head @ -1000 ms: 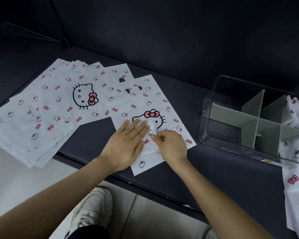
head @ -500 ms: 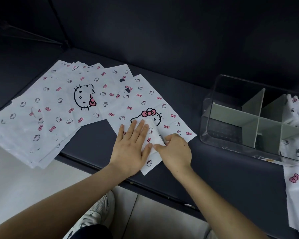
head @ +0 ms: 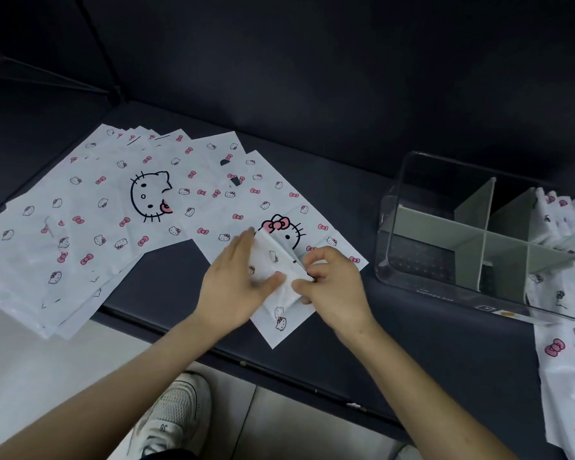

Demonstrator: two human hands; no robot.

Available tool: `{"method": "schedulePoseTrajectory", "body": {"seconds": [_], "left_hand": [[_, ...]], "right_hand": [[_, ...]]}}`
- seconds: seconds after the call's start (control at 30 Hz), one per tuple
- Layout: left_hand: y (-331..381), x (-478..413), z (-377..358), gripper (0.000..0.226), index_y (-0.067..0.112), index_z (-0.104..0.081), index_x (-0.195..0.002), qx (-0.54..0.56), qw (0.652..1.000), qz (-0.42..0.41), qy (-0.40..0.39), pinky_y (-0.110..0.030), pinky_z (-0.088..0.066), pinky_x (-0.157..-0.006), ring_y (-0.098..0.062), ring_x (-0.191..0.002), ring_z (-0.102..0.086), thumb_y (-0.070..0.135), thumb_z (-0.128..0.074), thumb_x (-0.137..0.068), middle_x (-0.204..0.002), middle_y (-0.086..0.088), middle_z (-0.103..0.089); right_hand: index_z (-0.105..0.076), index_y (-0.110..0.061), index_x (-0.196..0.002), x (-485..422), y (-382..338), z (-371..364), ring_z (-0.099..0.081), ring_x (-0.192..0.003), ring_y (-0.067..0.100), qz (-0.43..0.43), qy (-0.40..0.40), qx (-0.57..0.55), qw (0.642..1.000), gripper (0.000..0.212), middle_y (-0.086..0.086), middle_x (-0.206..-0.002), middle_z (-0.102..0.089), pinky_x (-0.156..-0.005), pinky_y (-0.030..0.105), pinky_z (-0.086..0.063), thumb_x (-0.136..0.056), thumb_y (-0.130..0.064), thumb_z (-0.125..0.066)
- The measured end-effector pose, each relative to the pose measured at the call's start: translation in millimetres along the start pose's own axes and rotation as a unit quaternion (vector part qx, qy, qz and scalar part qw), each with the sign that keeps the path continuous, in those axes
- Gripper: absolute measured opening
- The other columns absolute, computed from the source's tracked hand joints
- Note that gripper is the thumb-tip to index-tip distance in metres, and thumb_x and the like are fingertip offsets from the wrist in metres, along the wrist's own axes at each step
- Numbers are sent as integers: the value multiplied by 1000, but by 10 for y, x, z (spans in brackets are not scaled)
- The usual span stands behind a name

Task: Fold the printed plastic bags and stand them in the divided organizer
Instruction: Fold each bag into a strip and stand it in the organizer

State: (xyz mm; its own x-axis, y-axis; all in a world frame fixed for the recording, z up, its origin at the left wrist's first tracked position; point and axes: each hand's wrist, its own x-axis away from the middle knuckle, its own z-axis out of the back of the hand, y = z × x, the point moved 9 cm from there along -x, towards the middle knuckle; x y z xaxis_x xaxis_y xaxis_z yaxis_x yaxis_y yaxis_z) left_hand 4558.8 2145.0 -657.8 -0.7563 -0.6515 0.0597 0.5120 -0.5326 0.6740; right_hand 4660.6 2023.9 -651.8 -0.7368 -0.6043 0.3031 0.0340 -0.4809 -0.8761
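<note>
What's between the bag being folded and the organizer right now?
Head view: the right hand pinching the folded bag, the corner of the flat bag beneath, then a bare strip of table before the organizer.

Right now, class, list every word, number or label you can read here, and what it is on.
"36": tongue of the white shoe.
"Storage box": faint, blurred, on the organizer front wall.
Too small to read: the sticker on the organizer's lower edge.
Pictures only, no words: the printed bags.
</note>
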Motion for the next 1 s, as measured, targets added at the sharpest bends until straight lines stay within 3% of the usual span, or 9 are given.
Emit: {"method": "schedulePoseTrajectory", "body": {"seconds": [0.07, 0.1, 0.17, 0.27, 0.4, 0.53, 0.73, 0.87, 1.0], "left_hand": [[42, -68, 122, 58, 20, -50, -133, 159, 984, 74, -37, -25, -42, -92, -15, -116, -55, 37, -72, -82, -124, 5, -59], [103, -87, 139, 42, 21, -60, -118, 255, 960, 95, -69, -25, -47, -81, -15, -101, -62, 32, -73, -79, -108, 5, -66], [289, -87, 131, 23, 17, -70, -92, 364, 918, 101, -125, -26, -51, -68, -17, -80, -67, 29, -71, -73, -86, 0, -71], [577, -61, 71, 25, 9, -69, -80, 399, 903, 79, -139, -28, -53, -63, -19, -70, -68, 32, -68, -70, -79, -5, -72], [925, -103, 15, 19, 13, -65, -76, 407, 910, 68, -51, -35, -50, -64, -20, -71, -64, 30, -68, -83, -79, -13, -68], [1479, -201, -146, 23, 9, -59, -73, 374, 927, 20, -18, -34, -48, -59, -16, -67, -61, 24, -64, -90, -75, -11, -64], [2352, -332, -783, 26, 5, -60, -78, 330, 938, -43, -94, -30, -47, -56, -16, -65, -60, 27, -63, -91, -77, -15, -68], [3031, -496, -1056, 15, 15, -66, -100, 145, 956, -242, -74, -30, -49, -78, -12, -85, -59, 24, -55, -96, -91, 0, -67], [3644, -580, -1517, 36, 13, -61, -127, -66, 898, -435, -29, -45, -43, -99, -33, -116, -51, 19, -49, -94, -128, -11, -59]], "right_hand": [[-57, -19, -85, 56, -90, 61, -56, -61, 22, -1, -83, -57, 995, 34, -3, -65, -67, -58, 36, -51, -73, 11, -69], [-58, -18, -90, 97, -143, 108, -56, -62, 20, 1, -121, -67, 990, 36, -1, -68, -69, -57, 31, -48, -73, 11, -70], [-60, -22, -93, 164, -232, 263, -60, -67, 19, 9, -159, -48, 986, 39, 0, -73, -71, -62, 27, -49, -73, 9, -72], [-62, -25, -98, 175, -249, 596, -64, -76, 20, 9, -119, -49, 992, 42, 3, -79, -73, -73, 31, -52, -72, 5, -76], [-63, -9, -110, 241, -84, 1048, -66, -72, 15, -39, -21, -216, 975, 30, 7, -85, -74, -62, 23, -52, -82, -4, -70], [-69, -6, -107, 451, 76, 1308, -70, -92, 19, -58, -16, -293, 954, 34, 8, -100, -74, -72, 28, -55, -78, -25, -66], [-70, -2, -97, 685, 355, 2188, -72, -87, 22, -49, 214, -390, 894, 13, 9, -93, -75, -66, 26, -58, -90, -7, -60], [-71, -2, -95, 926, 539, 2896, -72, -83, 21, -30, 327, -349, 878, 13, 7, -89, -75, -61, 22, -57, -91, -5, -60], [-72, -5, -92, 1196, 805, 3525, -72, -79, 18, -30, 441, -296, 847, 9, 4, -85, -75, -62, 23, -58, -89, -7, -63]]}}
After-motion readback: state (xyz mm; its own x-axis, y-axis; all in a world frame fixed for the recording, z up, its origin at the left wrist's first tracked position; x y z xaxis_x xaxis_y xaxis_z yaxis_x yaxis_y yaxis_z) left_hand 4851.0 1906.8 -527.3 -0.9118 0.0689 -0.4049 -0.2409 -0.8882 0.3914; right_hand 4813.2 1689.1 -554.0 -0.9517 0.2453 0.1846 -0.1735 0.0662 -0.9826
